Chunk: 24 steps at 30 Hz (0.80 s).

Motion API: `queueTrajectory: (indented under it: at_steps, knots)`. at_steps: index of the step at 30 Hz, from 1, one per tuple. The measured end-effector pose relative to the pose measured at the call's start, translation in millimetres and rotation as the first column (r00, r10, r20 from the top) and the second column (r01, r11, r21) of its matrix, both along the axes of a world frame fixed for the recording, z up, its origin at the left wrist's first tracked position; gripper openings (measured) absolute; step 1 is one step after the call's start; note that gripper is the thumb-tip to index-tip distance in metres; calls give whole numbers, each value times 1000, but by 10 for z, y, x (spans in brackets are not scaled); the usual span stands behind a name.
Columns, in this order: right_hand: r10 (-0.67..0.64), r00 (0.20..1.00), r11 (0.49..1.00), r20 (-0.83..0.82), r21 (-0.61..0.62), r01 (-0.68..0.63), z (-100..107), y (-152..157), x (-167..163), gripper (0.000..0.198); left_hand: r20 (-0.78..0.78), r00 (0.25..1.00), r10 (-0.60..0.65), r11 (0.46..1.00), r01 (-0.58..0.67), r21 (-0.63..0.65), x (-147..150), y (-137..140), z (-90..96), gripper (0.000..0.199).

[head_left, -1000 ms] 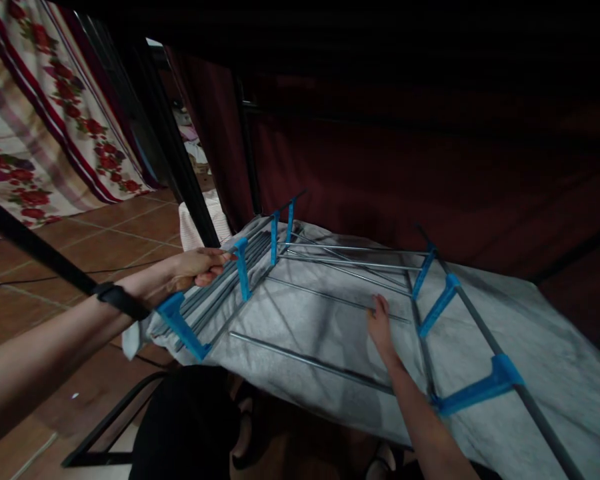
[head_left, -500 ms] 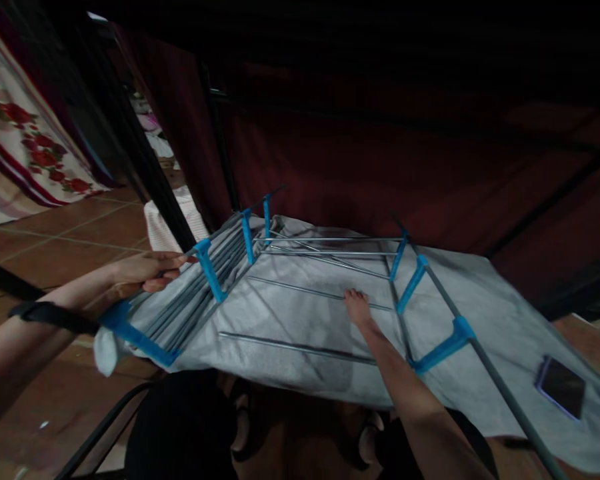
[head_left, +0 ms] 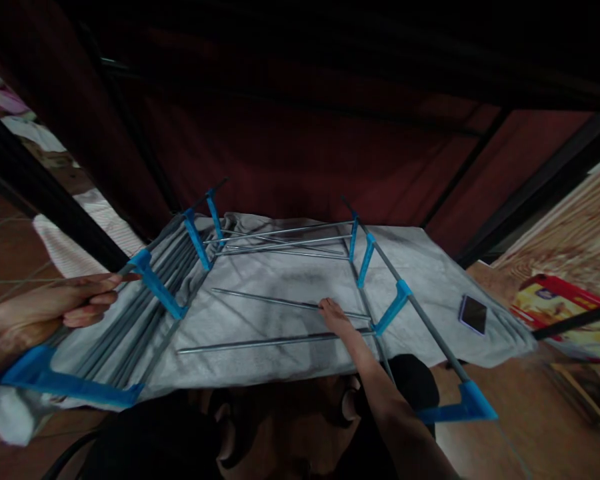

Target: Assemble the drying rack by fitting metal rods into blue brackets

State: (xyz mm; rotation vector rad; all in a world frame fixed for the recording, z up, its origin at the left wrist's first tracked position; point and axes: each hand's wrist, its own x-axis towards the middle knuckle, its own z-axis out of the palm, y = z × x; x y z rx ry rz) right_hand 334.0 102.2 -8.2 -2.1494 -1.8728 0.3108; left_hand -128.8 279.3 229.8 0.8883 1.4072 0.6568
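Left hand (head_left: 75,301) at far left, fingers curled around a thin grey metal pole (head_left: 130,267) of the rack frame (head_left: 190,243), by a blue plastic bracket (head_left: 157,290). Frame lies across a soft grey cloth (head_left: 280,273), wrinkled, draped over the surface. Loose round steel rods (head_left: 260,343) rest on cloth mid-frame. Right hand (head_left: 334,315) lies on one rod, fingers together, grip unclear. Blue angled brackets (head_left: 395,308) line the right pole. Flat dark phone (head_left: 473,314) on cloth, far right.

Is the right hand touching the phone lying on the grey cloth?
Apart. The head view shows the right hand resting on a thin metal rod, while the phone lies further right on the grey cloth, past the rack's blue-jointed side rail.
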Motion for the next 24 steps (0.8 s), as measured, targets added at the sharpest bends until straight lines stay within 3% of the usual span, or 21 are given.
queueTrajectory:
  at_steps: [2, 5, 9, 12, 14, 16, 18, 20, 24]
  knots:
    - [-3, 1000, 1000, -8, 7, 3, 69, 17, -16, 20, -13, 1000, -24, 1000, 24, 2, -1, -39, 4, 25]
    - [-8, 1000, 998, -6, 63, 8, 128, 2, -219, 24, -26, 999, 43, 999, -44, -31, 59, -117, 23, 17]
    - [90, 995, 960, -49, 271, -73, 342, -279, -630, 31, -8, 999, 52, 998, -52, -34, 109, -173, 25, 14]
    - [40, 999, 879, -24, 475, -23, 863, -670, -682, 36, -8, 1000, 22, 1000, -22, -10, 65, -134, -20, 14]
    - [-179, 984, 792, -21, 590, 157, 1333, -958, -534, 40, -5, 1000, 15, 1000, -15, -6, 20, -87, -65, 14]
    - [-417, 909, 700, 6, 640, 316, 1743, -1225, -298, 43, 23, 1000, 2, 1000, -2, -22, -19, -41, -113, 16]
    - [-588, 806, 671, 60, 592, 446, 1967, -1445, -42, 49, 56, 998, -5, 999, 7, -36, -46, -1, -155, 18]
    - [-656, 744, 702, 130, 467, 537, 1975, -1604, 199, 48, 80, 997, -9, 999, 13, -42, -56, 34, -183, 19]
    - [-616, 776, 787, 136, 125, 604, 1768, -1735, 655, 20, 101, 994, -27, 998, 32, -51, -36, 94, -172, 19]
